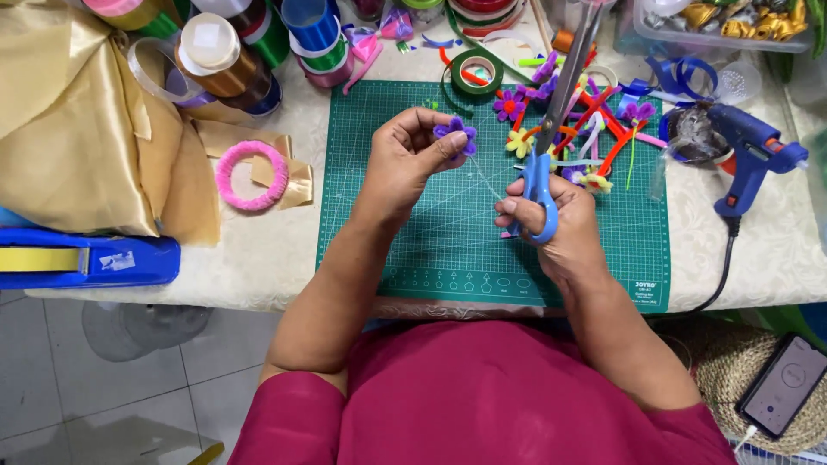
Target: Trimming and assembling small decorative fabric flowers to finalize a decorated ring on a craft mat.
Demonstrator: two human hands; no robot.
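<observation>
My left hand (412,158) pinches a small purple pipe-cleaner flower (456,133) above the green cutting mat (405,250). A thin pale wire stem runs from the flower down toward my right hand (551,226). That hand grips blue-handled scissors (554,120), whose long blades point up and away over a pile of pipe-cleaner flowers and stems (575,129) at the mat's far right.
Ribbon spools (258,43) stand at the back left beside gold fabric (77,129). A pink fuzzy ring (251,176) lies left of the mat. A blue glue gun (754,155) rests at right, a green tape roll (476,72) behind the mat, a phone (784,385) lower right.
</observation>
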